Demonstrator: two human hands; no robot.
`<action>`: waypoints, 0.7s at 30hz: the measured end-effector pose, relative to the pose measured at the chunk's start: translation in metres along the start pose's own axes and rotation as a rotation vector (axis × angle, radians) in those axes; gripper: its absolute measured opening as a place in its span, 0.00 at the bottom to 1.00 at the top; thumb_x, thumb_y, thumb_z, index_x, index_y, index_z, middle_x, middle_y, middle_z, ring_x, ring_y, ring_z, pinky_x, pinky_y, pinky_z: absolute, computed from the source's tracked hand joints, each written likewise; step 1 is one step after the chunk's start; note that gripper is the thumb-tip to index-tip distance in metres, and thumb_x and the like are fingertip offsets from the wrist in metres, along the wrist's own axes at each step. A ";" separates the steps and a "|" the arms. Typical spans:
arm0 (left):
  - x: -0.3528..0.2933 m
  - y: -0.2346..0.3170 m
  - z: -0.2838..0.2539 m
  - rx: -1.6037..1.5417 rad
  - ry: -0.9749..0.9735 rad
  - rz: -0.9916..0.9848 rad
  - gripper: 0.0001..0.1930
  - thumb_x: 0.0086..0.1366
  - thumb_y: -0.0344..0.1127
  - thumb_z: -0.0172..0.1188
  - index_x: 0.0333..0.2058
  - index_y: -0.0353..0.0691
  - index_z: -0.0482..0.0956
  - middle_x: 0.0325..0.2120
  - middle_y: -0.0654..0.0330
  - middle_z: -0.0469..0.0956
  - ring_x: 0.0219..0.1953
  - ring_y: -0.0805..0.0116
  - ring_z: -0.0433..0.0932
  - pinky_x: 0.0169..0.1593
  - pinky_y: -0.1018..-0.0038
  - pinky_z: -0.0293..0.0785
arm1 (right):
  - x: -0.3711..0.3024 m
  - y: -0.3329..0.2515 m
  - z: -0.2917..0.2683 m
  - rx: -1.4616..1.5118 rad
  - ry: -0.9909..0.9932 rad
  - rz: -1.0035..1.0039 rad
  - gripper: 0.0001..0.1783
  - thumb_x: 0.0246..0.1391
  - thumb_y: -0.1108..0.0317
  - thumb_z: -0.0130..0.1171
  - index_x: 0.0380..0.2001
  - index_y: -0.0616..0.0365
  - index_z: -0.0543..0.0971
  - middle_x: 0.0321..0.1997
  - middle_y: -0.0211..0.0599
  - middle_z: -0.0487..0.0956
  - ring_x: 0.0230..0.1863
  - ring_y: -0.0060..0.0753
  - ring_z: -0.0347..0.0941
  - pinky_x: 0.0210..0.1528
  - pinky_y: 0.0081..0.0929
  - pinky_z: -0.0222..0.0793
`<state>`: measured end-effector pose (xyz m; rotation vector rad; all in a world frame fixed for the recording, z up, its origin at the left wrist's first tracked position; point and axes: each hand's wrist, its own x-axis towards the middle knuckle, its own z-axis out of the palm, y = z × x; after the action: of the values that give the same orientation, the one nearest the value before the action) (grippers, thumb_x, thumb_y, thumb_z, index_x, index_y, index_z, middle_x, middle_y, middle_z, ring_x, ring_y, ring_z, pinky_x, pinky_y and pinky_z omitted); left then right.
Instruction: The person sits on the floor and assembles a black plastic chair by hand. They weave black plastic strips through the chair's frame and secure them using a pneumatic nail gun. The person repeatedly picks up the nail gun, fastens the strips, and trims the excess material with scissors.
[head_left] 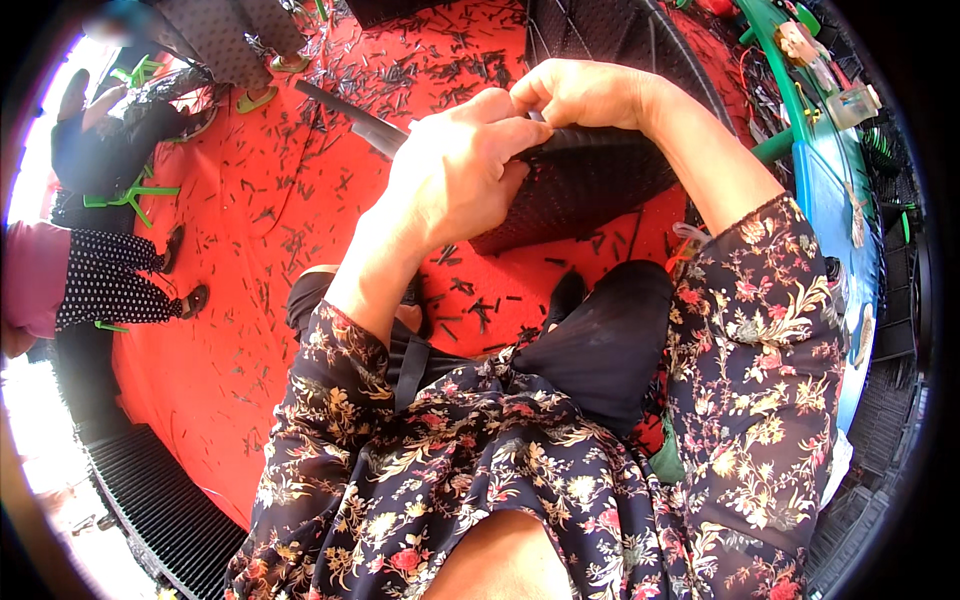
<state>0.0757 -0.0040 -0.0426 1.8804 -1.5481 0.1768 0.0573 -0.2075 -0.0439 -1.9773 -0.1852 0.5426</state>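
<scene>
My left hand is closed, with long flat dark strips sticking out past it to the left. Close beside it, my right hand has its fingers curled and pinched together. Both hands meet at the top edge of a large black woven piece, which stands in front of my knees. What lies between my right fingertips is hidden or too small to make out.
Black strip scraps litter the red floor covering. On the left are people, one in dotted trousers, and green-legged stools. A blue-topped table with green legs carries a clear jar at right. Dark woven pieces line the edges.
</scene>
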 end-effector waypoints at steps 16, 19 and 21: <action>0.002 -0.007 0.003 -0.038 -0.007 -0.014 0.19 0.42 0.21 0.63 0.38 0.40 0.79 0.38 0.57 0.74 0.39 0.57 0.77 0.42 0.68 0.74 | 0.002 0.007 -0.003 0.042 0.102 0.101 0.10 0.39 0.78 0.57 0.29 0.60 0.80 0.21 0.24 0.76 0.21 0.16 0.67 0.23 0.17 0.62; 0.001 -0.008 0.003 -0.029 -0.017 -0.014 0.19 0.42 0.21 0.63 0.37 0.39 0.79 0.39 0.58 0.74 0.40 0.57 0.77 0.42 0.68 0.74 | 0.002 0.008 -0.002 0.117 0.035 0.033 0.12 0.38 0.79 0.56 0.32 0.61 0.80 0.24 0.24 0.77 0.23 0.15 0.68 0.24 0.16 0.63; 0.002 -0.006 0.002 -0.034 -0.016 -0.018 0.19 0.42 0.21 0.63 0.37 0.39 0.79 0.40 0.57 0.75 0.40 0.57 0.77 0.42 0.69 0.74 | 0.004 0.009 -0.002 0.162 -0.003 -0.019 0.14 0.38 0.79 0.55 0.33 0.62 0.80 0.26 0.25 0.78 0.25 0.15 0.69 0.26 0.16 0.64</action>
<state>0.0810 -0.0061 -0.0458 1.8726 -1.5354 0.1268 0.0604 -0.2121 -0.0524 -1.8155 -0.1564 0.5323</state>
